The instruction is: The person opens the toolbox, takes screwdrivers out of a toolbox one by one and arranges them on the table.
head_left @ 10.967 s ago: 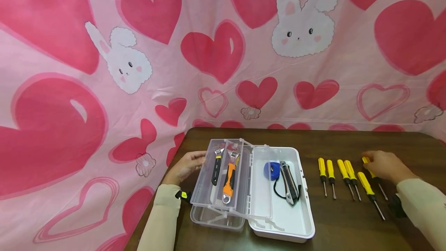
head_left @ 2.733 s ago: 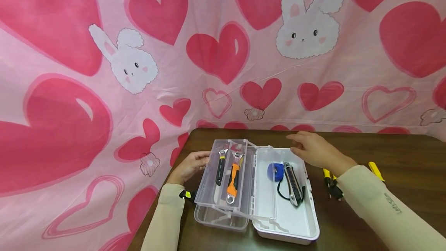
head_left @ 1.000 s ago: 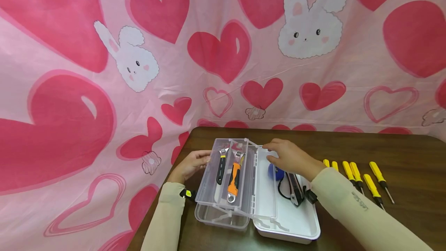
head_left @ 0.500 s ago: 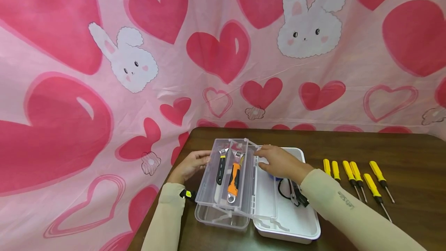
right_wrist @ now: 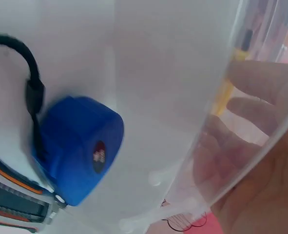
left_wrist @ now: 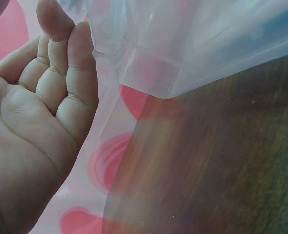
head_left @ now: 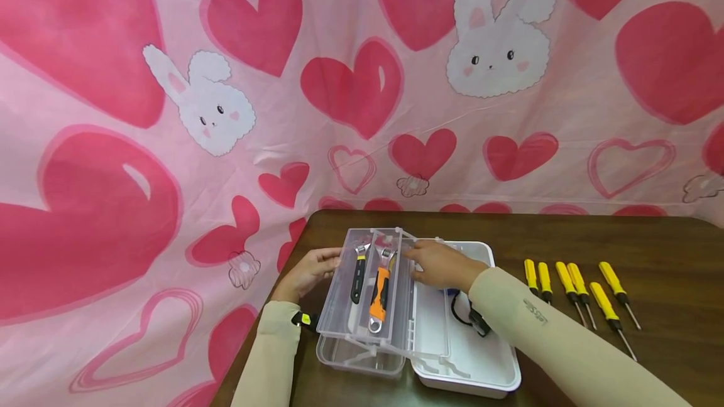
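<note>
In the head view, my left hand (head_left: 308, 275) has its fingertips at the left edge of a raised clear plastic tray (head_left: 334, 316). A black adjustable wrench (head_left: 358, 278) and an orange-and-black one (head_left: 380, 294) lie in it. My right hand (head_left: 444, 265) reaches across the white toolbox (head_left: 500, 363) to the tray's right side. The right wrist view shows its extended fingers through clear plastic, beside a yellow strip (right_wrist: 224, 95) of some partly hidden thing. A blue tape measure (right_wrist: 80, 146) and a utility knife (right_wrist: 19, 200) lie in the box, largely covered by my arm in the head view.
Several yellow-handled screwdrivers (head_left: 601, 300) lie in a loose row on the brown table (head_left: 554, 237), right of the box. Beneath the raised tray stands the clear lid (head_left: 362, 360). A pink heart-patterned cloth (head_left: 351, 105) hangs behind and along the left side.
From over the box's far right edge, my right hand has moved left and down to the tray's side. Earlier it was at the screwdrivers. My left hand has stayed at the tray.
</note>
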A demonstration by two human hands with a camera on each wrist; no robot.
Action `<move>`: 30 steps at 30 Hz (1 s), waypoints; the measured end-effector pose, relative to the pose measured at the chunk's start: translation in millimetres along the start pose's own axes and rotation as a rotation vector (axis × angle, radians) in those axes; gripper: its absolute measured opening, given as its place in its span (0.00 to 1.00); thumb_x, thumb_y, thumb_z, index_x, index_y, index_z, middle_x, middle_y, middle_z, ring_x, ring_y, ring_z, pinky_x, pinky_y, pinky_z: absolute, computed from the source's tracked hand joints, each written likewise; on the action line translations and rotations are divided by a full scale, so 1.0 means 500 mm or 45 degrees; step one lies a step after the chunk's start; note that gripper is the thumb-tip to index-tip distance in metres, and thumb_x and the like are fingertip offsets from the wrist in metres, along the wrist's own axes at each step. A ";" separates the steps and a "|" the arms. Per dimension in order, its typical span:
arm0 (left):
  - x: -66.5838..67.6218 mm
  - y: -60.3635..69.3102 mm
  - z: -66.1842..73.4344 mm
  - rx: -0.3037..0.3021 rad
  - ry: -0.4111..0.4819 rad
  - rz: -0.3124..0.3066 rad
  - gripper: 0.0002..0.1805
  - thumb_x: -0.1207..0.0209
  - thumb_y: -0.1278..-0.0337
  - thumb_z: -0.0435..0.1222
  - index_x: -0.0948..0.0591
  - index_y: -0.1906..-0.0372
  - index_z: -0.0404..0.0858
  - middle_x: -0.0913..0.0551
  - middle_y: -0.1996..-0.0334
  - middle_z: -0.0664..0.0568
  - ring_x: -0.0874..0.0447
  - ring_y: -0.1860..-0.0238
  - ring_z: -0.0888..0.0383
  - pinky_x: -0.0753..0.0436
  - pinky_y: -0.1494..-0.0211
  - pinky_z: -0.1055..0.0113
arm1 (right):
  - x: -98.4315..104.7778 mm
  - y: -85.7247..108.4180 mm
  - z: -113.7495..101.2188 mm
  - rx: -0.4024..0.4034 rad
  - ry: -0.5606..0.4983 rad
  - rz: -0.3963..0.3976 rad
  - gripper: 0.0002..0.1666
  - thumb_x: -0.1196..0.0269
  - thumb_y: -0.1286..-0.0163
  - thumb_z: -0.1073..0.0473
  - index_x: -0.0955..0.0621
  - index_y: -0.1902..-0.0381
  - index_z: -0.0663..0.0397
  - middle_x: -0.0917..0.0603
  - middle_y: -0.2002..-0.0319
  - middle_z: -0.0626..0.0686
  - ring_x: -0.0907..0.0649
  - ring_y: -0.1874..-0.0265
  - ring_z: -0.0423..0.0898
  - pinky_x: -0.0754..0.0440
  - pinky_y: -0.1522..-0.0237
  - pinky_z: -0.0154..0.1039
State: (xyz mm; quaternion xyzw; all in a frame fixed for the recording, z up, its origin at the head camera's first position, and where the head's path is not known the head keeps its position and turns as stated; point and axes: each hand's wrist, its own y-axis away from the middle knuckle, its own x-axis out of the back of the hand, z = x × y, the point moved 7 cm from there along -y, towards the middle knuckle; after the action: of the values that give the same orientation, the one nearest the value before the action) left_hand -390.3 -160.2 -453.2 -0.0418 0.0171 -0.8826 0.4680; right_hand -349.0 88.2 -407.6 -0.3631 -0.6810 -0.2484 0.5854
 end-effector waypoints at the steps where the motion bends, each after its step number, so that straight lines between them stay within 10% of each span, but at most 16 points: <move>1: 0.000 0.001 -0.001 0.002 -0.002 -0.001 0.24 0.48 0.31 0.28 0.34 0.36 0.17 0.15 0.55 0.52 0.16 0.58 0.57 0.20 0.50 0.62 | -0.005 -0.003 0.001 -0.011 0.024 -0.043 0.28 0.37 0.33 0.49 0.23 0.36 0.49 0.22 0.43 0.56 0.25 0.42 0.53 0.29 0.39 0.53; 8: 0.002 0.000 0.005 -0.017 0.003 -0.028 0.23 0.48 0.31 0.29 0.32 0.37 0.19 0.15 0.55 0.51 0.16 0.59 0.57 0.19 0.52 0.62 | -0.019 -0.012 -0.001 -0.034 0.164 -0.225 0.31 0.43 0.28 0.43 0.29 0.30 0.43 0.28 0.34 0.58 0.28 0.36 0.56 0.32 0.37 0.53; 17: -0.005 0.002 0.009 -0.034 -0.010 -0.046 0.25 0.48 0.31 0.31 0.34 0.37 0.17 0.15 0.56 0.52 0.16 0.59 0.57 0.19 0.52 0.62 | -0.030 -0.019 -0.010 0.051 0.367 -0.203 0.12 0.47 0.26 0.43 0.25 0.51 0.38 0.21 0.52 0.55 0.20 0.62 0.50 0.22 0.50 0.51; 30: -0.004 0.001 0.004 -0.035 -0.002 -0.042 0.23 0.50 0.30 0.27 0.35 0.37 0.15 0.15 0.56 0.53 0.16 0.59 0.58 0.19 0.52 0.63 | -0.022 -0.006 -0.013 0.097 0.336 -0.228 0.21 0.45 0.26 0.43 0.26 0.38 0.35 0.22 0.42 0.55 0.20 0.49 0.53 0.24 0.44 0.51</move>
State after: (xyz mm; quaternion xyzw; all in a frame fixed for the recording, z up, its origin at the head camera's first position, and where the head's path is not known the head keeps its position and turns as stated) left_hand -388.8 -158.9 -451.4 -0.0491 0.0281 -0.8898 0.4529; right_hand -346.9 79.0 -416.9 -0.2427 -0.6366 -0.3193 0.6587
